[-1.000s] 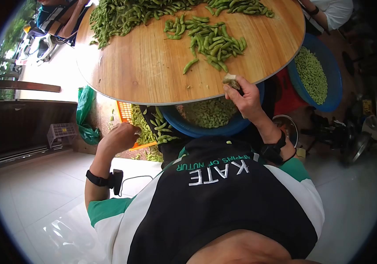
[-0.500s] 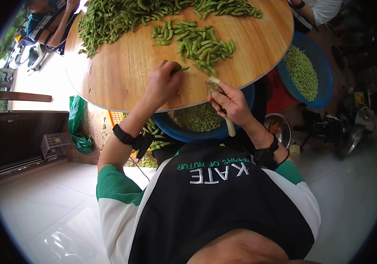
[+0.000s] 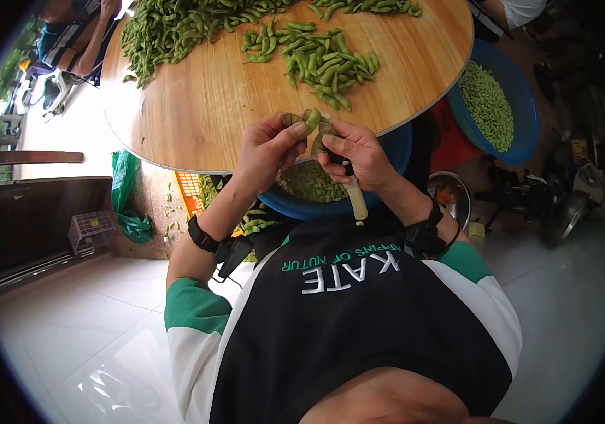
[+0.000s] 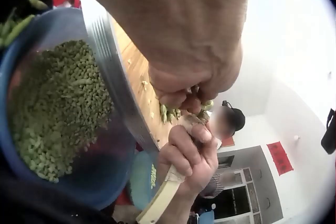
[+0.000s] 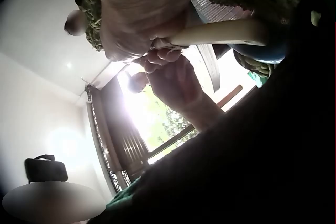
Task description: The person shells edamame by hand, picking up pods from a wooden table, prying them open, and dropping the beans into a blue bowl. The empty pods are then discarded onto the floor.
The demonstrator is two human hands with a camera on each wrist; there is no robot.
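Observation:
My left hand (image 3: 263, 150) pinches a green soybean pod (image 3: 312, 119) between thumb and fingers, over the near edge of the round wooden table (image 3: 189, 120). Right beside it, my right hand (image 3: 360, 157) has its fingers curled round a tool with a pale handle (image 3: 356, 201); the handle points down toward my body. The tool's working end is hidden among the fingers, and I cannot tell its kind. Both hands' fingertips meet at the pod. Below them sits a blue basin (image 4: 118, 187) with shelled beans (image 4: 68, 103). A small heap of pods (image 3: 331, 67) lies just beyond the hands.
A larger pile of pods (image 3: 175, 35) covers the table's far left. At right stands another blue basin (image 3: 526, 145) of shelled beans, near a metal bowl (image 3: 461, 201). An orange crate (image 3: 189, 189) and a green bag (image 3: 127, 201) are at left. Other people sit across the table.
My left hand came from above the orange crate up to the tabletop, took a pod, then moved right to meet the right hand. The right hand shifted left and turned, showing the pale handle.

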